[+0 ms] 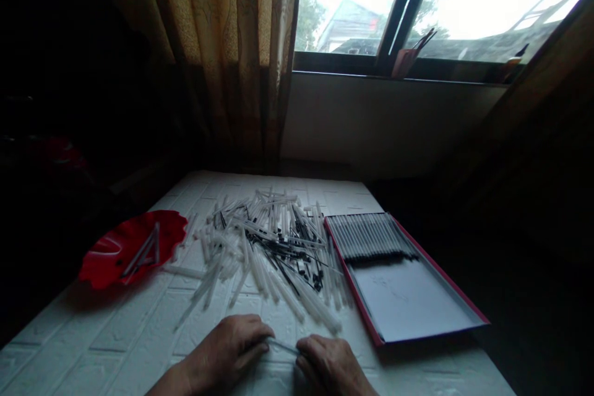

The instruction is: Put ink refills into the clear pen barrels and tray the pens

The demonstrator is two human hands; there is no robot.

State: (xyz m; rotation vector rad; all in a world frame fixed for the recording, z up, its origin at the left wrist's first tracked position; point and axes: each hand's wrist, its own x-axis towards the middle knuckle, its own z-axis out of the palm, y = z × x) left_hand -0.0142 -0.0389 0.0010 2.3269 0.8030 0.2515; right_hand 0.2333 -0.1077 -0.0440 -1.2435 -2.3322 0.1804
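Note:
Near the front of the table, my left hand [239,340] and my right hand [327,359] pinch the two ends of a thin, clear pen [284,345]. Its ends are hidden in my fingers, so I cannot tell whether it is capped. Just beyond my hands spreads a loose pile of clear pen barrels [264,275], mixed with black refills and small black caps [304,272]. To the right, a shallow red-edged box [411,300] holds a row of pens [369,235] with black ends, side by side at its far end.
A red scalloped dish [104,253] at the left holds several thin pale pieces [143,253]. The white brick-patterned table [116,346] ends in dark areas on both sides. Behind it hang a curtain [223,43] and a window [352,12], with a small pot [404,63] on the sill.

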